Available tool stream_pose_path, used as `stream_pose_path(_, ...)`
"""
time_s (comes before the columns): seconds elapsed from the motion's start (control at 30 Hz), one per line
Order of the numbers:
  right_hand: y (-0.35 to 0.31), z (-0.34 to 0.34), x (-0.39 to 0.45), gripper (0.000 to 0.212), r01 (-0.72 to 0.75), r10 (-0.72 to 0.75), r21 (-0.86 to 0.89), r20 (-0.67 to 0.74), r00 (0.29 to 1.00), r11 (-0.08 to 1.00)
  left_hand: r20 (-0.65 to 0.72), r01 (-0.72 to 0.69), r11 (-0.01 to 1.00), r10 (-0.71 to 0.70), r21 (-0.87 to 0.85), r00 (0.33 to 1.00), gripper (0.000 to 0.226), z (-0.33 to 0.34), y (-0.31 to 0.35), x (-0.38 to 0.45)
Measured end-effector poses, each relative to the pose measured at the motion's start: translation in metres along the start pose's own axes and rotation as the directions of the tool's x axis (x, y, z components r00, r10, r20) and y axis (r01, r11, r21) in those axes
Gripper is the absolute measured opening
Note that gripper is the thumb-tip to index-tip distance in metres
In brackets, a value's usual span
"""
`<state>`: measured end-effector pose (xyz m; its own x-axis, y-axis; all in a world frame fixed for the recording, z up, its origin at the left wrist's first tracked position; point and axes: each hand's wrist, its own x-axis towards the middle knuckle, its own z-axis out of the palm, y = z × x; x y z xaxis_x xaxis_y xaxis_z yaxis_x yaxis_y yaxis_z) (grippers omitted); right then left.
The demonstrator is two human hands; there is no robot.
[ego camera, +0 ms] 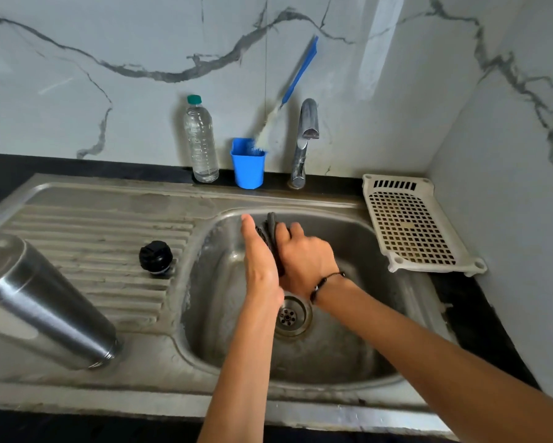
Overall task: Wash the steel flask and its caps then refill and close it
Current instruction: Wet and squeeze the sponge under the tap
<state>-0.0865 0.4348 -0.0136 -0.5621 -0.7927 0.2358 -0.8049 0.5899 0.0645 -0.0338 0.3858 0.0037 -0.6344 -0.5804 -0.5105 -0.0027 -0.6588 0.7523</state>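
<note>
Looking down through the head camera, I see a blue cup [248, 167] at the back of the counter with a blue-handled bottle brush [281, 100] standing in it, bristles down, handle leaning against the marble wall. Just left of it stands a clear plastic bottle [201, 140] with a green cap, holding what looks like water nearly to the top. The steel flask [42, 302] lies tilted on the drainboard at the left, mouth toward the sink basin [348, 340]; its upper end is cut off by the frame edge, and I cannot see inside it. A black inner cap [156, 257] sits on the ribbed drainboard, well apart from both hands. Over the basin, my right hand [304, 260] has its fingers curled round a dark cap [270, 233], gripping it from the right, while my left hand [259, 260] lies flat against the cap's left side, fingers straight and pointing toward the tap [305, 139]. Most of the dark cap is hidden between the palms, so I cannot make out its shape or which way it faces. The hands are slightly blurred. I cannot tell whether water runs from the tap. A white perforated tray [412, 225] rests on the counter at the right, beside the basin. The drain [289, 316] shows just below the wrists.
</note>
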Motion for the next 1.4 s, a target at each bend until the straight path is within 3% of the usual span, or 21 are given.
stream_pose_path(0.1, 0.018, -0.022, 0.018, 0.053, -0.212, 0.049, 0.334, 0.437, 0.898, 0.918, 0.053, -0.036, 0.995, 0.031, 0.093, 0.998, 0.076, -0.004, -0.002, 0.003)
stream_pose_path(0.2, 0.049, -0.028, 0.029, 0.03, -0.561, -0.073, 0.635, 0.694, 0.716, 0.532, 0.144, -0.107, 0.988, 0.09, 0.114, 0.986, 0.083, -0.002, -0.004, 0.005)
stream_pose_path(0.23, 0.057, -0.028, 0.03, 0.027, -0.582, -0.1, 0.656, 0.701, 0.706, 0.48, 0.172, -0.117, 0.988, 0.098, 0.104, 0.98, 0.083, -0.002, -0.005, 0.006)
stream_pose_path(0.3, 0.058, -0.029, 0.027, 0.038, -0.415, -0.077, 0.595, 0.629, 0.774, 0.689, 0.177, -0.078, 0.992, 0.059, 0.1, 0.982, 0.086, -0.003, -0.002, 0.011)
stream_pose_path(0.37, 0.04, -0.02, 0.018, 0.061, -0.145, 0.0, 0.297, 0.439, 0.899, 0.944, 0.123, -0.011, 0.995, -0.001, 0.096, 0.992, 0.089, -0.006, 0.004, 0.017)
stream_pose_path(0.43, 0.017, 0.007, -0.001, 0.075, 0.068, -0.063, -0.058, 0.074, 0.995, 0.996, 0.046, 0.038, 0.994, -0.043, 0.101, 0.998, 0.087, -0.007, 0.009, 0.016)
stream_pose_path(0.53, -0.001, 0.026, -0.017, 0.075, 0.078, -0.106, -0.232, -0.113, 0.988, 0.97, -0.017, 0.033, 0.991, -0.031, 0.126, 0.999, 0.075, -0.002, 0.006, 0.002)
stream_pose_path(0.63, 0.001, 0.003, 0.001, 0.072, 0.077, -0.073, -0.102, 0.049, 0.996, 0.992, -0.004, 0.017, 0.994, -0.017, 0.104, 1.0, 0.077, 0.002, 0.003, -0.005)
stream_pose_path(0.7, 0.012, -0.011, 0.018, 0.064, -0.016, -0.039, 0.166, 0.325, 0.945, 0.986, 0.032, -0.025, 0.992, 0.022, 0.124, 0.999, 0.086, -0.002, 0.004, -0.003)
stream_pose_path(0.73, 0.019, -0.018, 0.027, 0.057, -0.137, -0.041, 0.337, 0.472, 0.88, 0.931, 0.047, -0.054, 0.984, 0.047, 0.167, 0.998, 0.091, -0.003, 0.004, -0.004)
stream_pose_path(0.8, 0.035, -0.026, 0.031, 0.035, -0.434, -0.149, 0.644, 0.649, 0.746, 0.629, 0.063, -0.122, 0.97, 0.111, 0.212, 0.992, 0.094, -0.004, 0.003, -0.001)
stream_pose_path(0.87, 0.047, -0.024, 0.025, 0.024, -0.674, -0.296, 0.701, 0.711, 0.638, 0.231, 0.078, -0.149, 0.971, 0.137, 0.184, 0.988, 0.088, -0.004, 0.001, -0.002)
stream_pose_path(0.93, 0.054, -0.019, 0.014, 0.021, -0.76, -0.37, 0.647, 0.722, 0.585, 0.06, 0.109, -0.146, 0.973, 0.128, 0.176, 0.986, 0.087, -0.007, -0.004, 0.0)
stream_pose_path(0.97, 0.053, -0.017, 0.012, 0.026, -0.755, -0.344, 0.647, 0.736, 0.584, 0.103, 0.113, -0.146, 0.972, 0.126, 0.186, 0.986, 0.09, -0.009, -0.006, 0.003)
stream_pose_path(1.0, 0.052, -0.015, 0.011, 0.035, -0.693, -0.281, 0.668, 0.744, 0.607, 0.273, 0.118, -0.126, 0.969, 0.103, 0.211, 0.988, 0.095, -0.01, -0.007, 0.003)
stream_pose_path(1.03, 0.048, -0.014, 0.009, 0.046, -0.568, -0.182, 0.636, 0.734, 0.655, 0.522, 0.141, -0.108, 0.958, 0.073, 0.264, 0.987, 0.101, -0.012, -0.007, 0.004)
stream_pose_path(1.1, 0.034, -0.01, 0.006, 0.06, -0.196, 0.018, 0.266, 0.552, 0.834, 0.944, 0.113, -0.066, 0.942, 0.031, 0.328, 0.993, 0.104, -0.01, -0.005, 0.007)
stream_pose_path(1.17, 0.016, 0.002, -0.004, 0.068, 0.068, -0.056, -0.057, 0.192, 0.98, 0.996, 0.026, -0.037, 0.964, 0.031, 0.265, 0.999, 0.083, -0.004, -0.002, 0.003)
stream_pose_path(1.23, 0.004, 0.005, -0.012, 0.071, 0.101, -0.102, -0.176, 0.004, 0.995, 0.979, 0.033, -0.023, 0.986, 0.017, 0.165, 0.999, 0.072, 0.003, -0.001, -0.005)
stream_pose_path(1.3, 0.004, -0.003, -0.005, 0.068, 0.084, -0.081, -0.137, 0.027, 0.996, 0.987, 0.038, -0.049, 0.989, 0.044, 0.137, 0.998, 0.071, 0.006, -0.004, -0.004)
stream_pose_path(1.4, 0.016, -0.024, 0.017, 0.057, 0.023, -0.057, 0.136, 0.252, 0.966, 0.99, 0.022, -0.094, 0.99, 0.092, 0.109, 0.996, 0.072, 0.003, 0.002, -0.002)
